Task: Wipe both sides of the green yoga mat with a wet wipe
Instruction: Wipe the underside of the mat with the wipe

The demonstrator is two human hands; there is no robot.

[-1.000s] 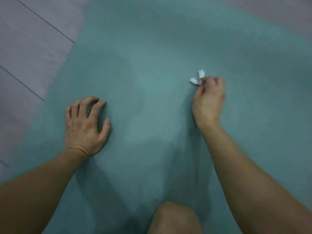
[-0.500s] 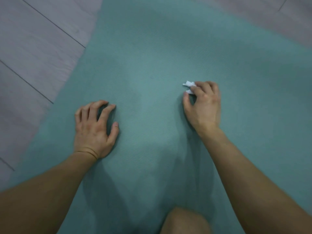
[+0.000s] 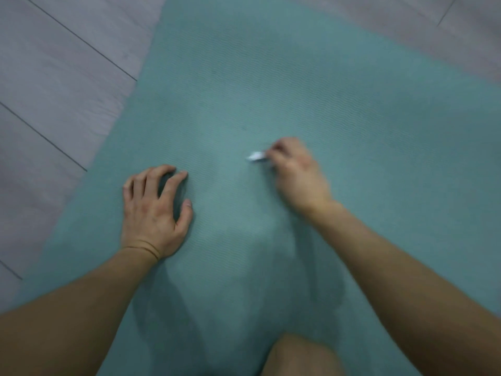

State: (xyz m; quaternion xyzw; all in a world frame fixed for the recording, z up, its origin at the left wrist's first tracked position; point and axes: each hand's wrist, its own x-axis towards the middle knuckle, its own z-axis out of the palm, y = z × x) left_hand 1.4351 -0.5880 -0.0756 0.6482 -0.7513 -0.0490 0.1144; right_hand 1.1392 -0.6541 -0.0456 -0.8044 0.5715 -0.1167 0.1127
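Note:
The green yoga mat (image 3: 271,85) lies flat on the floor and fills most of the view. My right hand (image 3: 295,175) rests on the mat's middle, its fingers closed on a small crumpled white wet wipe (image 3: 256,156) that sticks out to the left of the fingertips. The hand is blurred. My left hand (image 3: 154,210) is pressed on the mat nearer its left edge, fingers spread and bent, holding nothing.
Grey wood-plank floor (image 3: 54,85) shows left of the mat and along the top right (image 3: 447,31). My bare knee (image 3: 301,356) is on the mat at the bottom edge, between my forearms.
My right hand with the wipe has slid leftward and toward me across the mat. My left hand stays planted in the same spot on the mat.

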